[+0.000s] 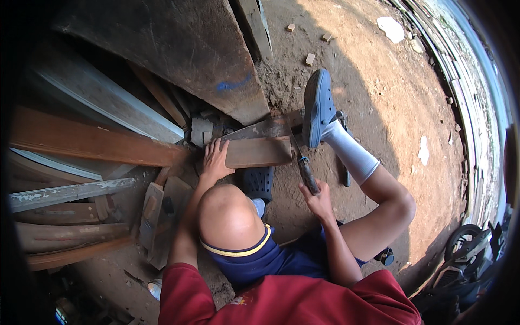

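- The left hand (215, 162) has its fingers bent around the left end of the wood block (260, 151) and hides some of it.
- The right hand (318, 201) grips the dark handle of a tool (307, 174); its thin blade is hard to make out.
- The block sits in front of the knee, partly covering one blue shoe (260, 181).
- The dark edge cuts off a motorbike (467, 255).

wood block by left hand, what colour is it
The wood block is dull brown, seen in the head view.
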Motion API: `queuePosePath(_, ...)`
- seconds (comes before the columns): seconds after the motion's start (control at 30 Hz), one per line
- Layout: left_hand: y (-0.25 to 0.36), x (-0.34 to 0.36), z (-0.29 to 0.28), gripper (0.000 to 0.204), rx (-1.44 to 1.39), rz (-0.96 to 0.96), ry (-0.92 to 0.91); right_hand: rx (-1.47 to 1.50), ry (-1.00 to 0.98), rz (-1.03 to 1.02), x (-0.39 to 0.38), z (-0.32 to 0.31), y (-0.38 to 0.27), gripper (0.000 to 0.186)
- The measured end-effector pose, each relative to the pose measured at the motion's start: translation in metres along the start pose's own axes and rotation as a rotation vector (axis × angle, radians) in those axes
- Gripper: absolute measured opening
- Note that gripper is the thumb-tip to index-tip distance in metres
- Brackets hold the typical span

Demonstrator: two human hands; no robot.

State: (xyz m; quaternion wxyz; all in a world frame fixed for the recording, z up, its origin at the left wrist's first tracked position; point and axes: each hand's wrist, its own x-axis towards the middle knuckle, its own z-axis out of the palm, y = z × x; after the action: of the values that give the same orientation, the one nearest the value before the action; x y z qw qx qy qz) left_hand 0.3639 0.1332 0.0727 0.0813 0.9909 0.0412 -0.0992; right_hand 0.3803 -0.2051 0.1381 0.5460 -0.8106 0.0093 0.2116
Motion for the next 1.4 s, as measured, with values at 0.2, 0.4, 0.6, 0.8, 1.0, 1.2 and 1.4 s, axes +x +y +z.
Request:
queuePosePath(0.2, -0.011, 0.009, 0.022, 0.114, -0.041, -0.014, -0.113, 0.040, -0.014, 0.075, -0.001, -0.003, -0.006, 0.029)
queuePosePath(0.4, -0.009, 0.025, 0.012, 0.125, -0.005, 0.003, -0.238, 0.038, -0.012, 0.069, 0.001, -0.004, 0.003, 0.029)
queuePosePath(0.6, 0.003, 0.025, -0.001, 0.121, 0.054, -0.065, -0.253, 0.009, 0.020, 0.030, 0.000, -0.005, 0.002, 0.029)
queuePosePath(0.8, 0.014, 0.022, -0.012, 0.113, 0.062, -0.007, 0.009, 0.044, -0.004, 0.056, 0.000, -0.005, 0.001, 0.029)
queuePosePath(1.0, 0.030, 0.032, -0.028, 0.111, 0.080, -0.136, 0.116, 0.018, -0.005, 0.045, -0.001, -0.005, 0.001, 0.029)
queuePosePath(1.2, 0.029, 0.028, -0.010, 0.112, 0.153, -0.154, 0.187, 0.031, 0.000, 0.021, 0.000, -0.006, -0.003, 0.029)
queuePosePath(1.4, 0.031, 0.035, 0.016, 0.114, 0.208, -0.299, -0.009, 0.056, -0.012, 0.060, 0.000, -0.004, 0.000, 0.031)
